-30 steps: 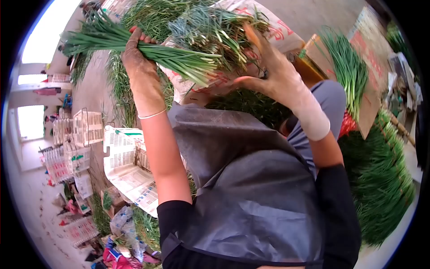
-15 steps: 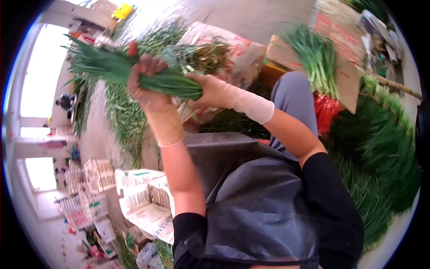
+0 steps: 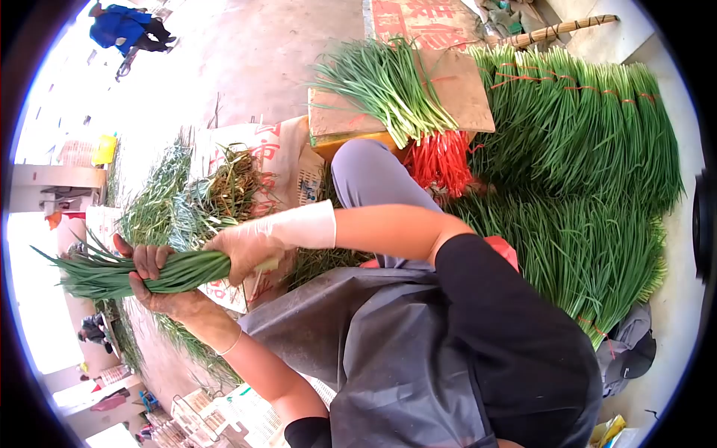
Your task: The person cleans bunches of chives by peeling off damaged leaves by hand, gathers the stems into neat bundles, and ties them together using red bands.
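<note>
Beside the printed sack (image 3: 287, 145), we judge the step as evening the green bunch (image 3: 196, 270). Our left hand (image 3: 179, 302) grips its middle; our right hand (image 3: 245, 246) is closed round the stalk end. Next move calls for steady pressure. Earlier frame: right hand open, off the stalks.

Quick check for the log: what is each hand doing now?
Left hand: closed around the green bundle.
Right hand: closed around the same bundle's stem end.
</note>
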Tool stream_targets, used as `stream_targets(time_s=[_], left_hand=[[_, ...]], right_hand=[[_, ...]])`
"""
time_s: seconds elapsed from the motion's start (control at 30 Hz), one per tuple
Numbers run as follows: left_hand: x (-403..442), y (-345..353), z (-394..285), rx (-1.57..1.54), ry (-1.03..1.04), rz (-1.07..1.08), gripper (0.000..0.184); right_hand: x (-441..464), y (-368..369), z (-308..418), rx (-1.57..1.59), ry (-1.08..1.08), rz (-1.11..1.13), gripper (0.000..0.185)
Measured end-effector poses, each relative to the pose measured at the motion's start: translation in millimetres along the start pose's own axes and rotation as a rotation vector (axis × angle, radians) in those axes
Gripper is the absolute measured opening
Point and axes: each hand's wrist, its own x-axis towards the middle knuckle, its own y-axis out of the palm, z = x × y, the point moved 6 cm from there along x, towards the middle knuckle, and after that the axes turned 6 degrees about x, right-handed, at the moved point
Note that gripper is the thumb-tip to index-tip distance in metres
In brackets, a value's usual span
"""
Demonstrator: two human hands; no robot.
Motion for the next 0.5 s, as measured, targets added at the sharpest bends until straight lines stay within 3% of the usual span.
stream_targets(time_s=[0.03, 0.1, 0.13, 0.17, 0.2, 0.27, 0.3, 0.33, 0.37, 0.4, 0.43, 0.5], left_hand=[[5.7, -3.2, 3.9, 0.0, -0.007, -0.001, 0.056], [18.4, -19.3, 4.5, 0.136, 0.101, -0.273, 0.052], [23.7, -35.0, 2.7, 0.264, 0.103, -0.408, 0.044], [31.9, -47.1, 1.6, 0.262, 0.103, -0.409, 0.044], [38.0, -69.5, -3.8, 0.35, 0.081, -0.526, 0.041], [48.2, -156.0, -24.8, 0.384, -0.061, -0.682, 0.035], [43.4, -187.6, -27.1, 0.376, -0.062, -0.687, 0.035], [40.0, -209.4, -25.5, 0.562, -0.11, -0.656, 0.037], [38.6, -219.0, -20.6, 0.748, -0.162, -0.621, 0.041], [29.4, -198.8, -2.9, 0.895, -0.314, -0.815, 0.048], [23.7, -186.2, 12.9, 1.222, -0.349, -0.916, 0.05], [29.1, -156.5, 52.4, 1.562, -0.293, -0.797, 0.047]], right_hand=[[-0.3, -17.6, 4.6, -0.28, -0.025, -0.065, 0.044], [-26.7, -46.6, 51.0, -0.892, 0.297, -0.123, 0.037], [-35.7, -63.5, 60.5, -1.07, 0.366, -0.184, 0.034], [-49.1, -81.2, 74.8, -1.188, 0.363, -0.242, 0.031], [-75.5, -92.2, 109.9, -1.25, 0.533, -0.174, 0.033], [-121.1, -139.8, 133.0, -1.255, 0.205, -0.45, 0.036], [-144.4, -160.8, 155.6, -1.224, 0.351, -0.503, 0.035], [-170.3, -191.8, 170.2, -1.34, 0.049, -0.625, 0.035], [-198.6, -196.2, 205.1, -1.148, -0.115, -0.701, 0.033], [-218.8, -228.2, 207.2, -0.91, 0.222, -0.748, 0.042], [-228.7, -221.6, 237.4, -0.969, 0.478, -0.954, 0.054], [-253.1, -302.5, 228.9, -1.446, 0.792, -1.117, 0.048]])
